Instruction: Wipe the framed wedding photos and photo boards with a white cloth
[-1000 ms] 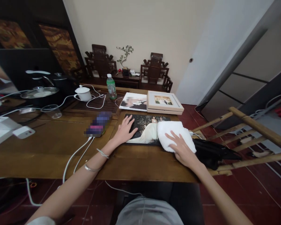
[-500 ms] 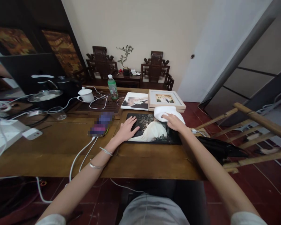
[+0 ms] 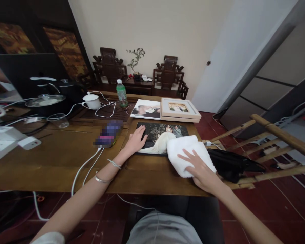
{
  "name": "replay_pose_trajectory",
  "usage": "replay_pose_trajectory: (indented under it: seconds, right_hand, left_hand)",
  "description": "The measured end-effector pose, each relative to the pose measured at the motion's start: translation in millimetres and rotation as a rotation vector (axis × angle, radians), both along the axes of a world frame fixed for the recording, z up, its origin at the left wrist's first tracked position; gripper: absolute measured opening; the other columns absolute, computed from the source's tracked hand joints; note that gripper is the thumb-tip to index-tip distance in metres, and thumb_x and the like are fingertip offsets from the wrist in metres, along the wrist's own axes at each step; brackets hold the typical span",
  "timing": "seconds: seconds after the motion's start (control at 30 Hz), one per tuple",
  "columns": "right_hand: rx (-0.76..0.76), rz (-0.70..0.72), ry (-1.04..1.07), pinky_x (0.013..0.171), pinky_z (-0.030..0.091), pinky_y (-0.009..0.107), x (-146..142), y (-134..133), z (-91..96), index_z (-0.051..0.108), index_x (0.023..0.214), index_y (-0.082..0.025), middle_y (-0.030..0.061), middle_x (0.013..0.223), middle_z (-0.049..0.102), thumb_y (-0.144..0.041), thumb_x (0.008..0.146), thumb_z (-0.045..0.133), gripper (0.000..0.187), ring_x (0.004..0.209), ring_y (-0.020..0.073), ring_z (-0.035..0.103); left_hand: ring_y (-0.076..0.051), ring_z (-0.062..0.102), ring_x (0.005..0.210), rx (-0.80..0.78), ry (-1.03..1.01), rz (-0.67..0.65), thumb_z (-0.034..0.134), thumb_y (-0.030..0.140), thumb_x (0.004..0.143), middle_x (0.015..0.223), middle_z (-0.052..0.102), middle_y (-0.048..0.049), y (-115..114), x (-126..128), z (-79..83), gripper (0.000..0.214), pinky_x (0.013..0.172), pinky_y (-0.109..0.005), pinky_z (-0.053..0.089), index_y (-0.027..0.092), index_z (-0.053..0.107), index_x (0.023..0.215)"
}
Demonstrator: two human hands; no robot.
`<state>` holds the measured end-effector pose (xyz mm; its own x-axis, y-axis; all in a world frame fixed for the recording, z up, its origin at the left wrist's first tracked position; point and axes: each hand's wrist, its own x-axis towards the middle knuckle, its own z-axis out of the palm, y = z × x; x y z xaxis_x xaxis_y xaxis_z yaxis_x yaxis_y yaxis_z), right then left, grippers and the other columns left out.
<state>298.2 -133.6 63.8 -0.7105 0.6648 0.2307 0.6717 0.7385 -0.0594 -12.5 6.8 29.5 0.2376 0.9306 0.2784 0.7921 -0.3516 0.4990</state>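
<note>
A dark photo panel (image 3: 156, 137) lies flat on the wooden table, printed with a person in a long white gown and a second figure. Over its left edge rests my left hand (image 3: 136, 139), fingers stretched out and holding nothing. My right hand (image 3: 197, 166) presses on a folded white towel (image 3: 180, 147) and has hold of it, several fingers spread across the top. The towel covers the panel's lower right corner and spreads onto the table toward me.
Behind the panel lie a pale wooden picture frame (image 3: 180, 105) and a white-edged photo print (image 3: 146, 110). Leftward are a plugged-in phone (image 3: 108, 134), a green-labelled bottle (image 3: 121, 93), a lidded white cup (image 3: 91, 101) and loose cables. A bamboo chair (image 3: 277, 132) stands at the right.
My right hand has drawn the towel from the panel's far right part back toward me, to its near right corner. The figures on the panel now show. My left hand stays almost in place.
</note>
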Motion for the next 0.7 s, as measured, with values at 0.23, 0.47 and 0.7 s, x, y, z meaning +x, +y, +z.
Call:
replay_pose_trajectory:
  seconds: [0.23,0.47,0.7]
  right_hand:
    - [-0.058,-0.074,0.018,0.111,0.028,0.059,-4.5,46.4,7.8,0.066,0.102,-0.019,0.0117,0.144,0.048,0.003,0.058,0.039,0.057,0.14,0.0277,0.033]
    - [-0.013,-0.188,-0.034,0.09,0.047,0.045,-9.5,137.0,22.4,0.063,0.111,-0.016,0.0142,0.111,0.066,-0.002,0.067,0.037,0.053,0.105,0.0296,0.059]
    - [-0.018,-0.242,0.009,0.104,0.039,0.053,-12.0,142.1,12.0,0.061,0.116,-0.015,0.0156,0.129,0.059,0.001,0.067,0.037,0.057,0.126,0.0298,0.049]
  left_hand:
    - [-0.026,0.031,0.141,-0.016,0.029,-0.018,0.041,0.03,0.095,0.151,0.037,-0.0156,-1.0,-0.3,4.2,0.046,0.11,-0.052,0.031,0.015,0.044,0.139]
    - [-0.025,0.03,0.142,-0.035,-0.013,-0.027,0.041,0.031,0.095,0.151,0.038,-0.0149,-0.1,-1.6,3.8,0.046,0.111,-0.053,0.029,0.016,0.045,0.138]
    - [-0.025,0.03,0.142,-0.024,-0.022,-0.02,0.042,0.031,0.095,0.151,0.038,-0.0144,0.1,-2.3,2.7,0.046,0.111,-0.052,0.03,0.015,0.045,0.138]
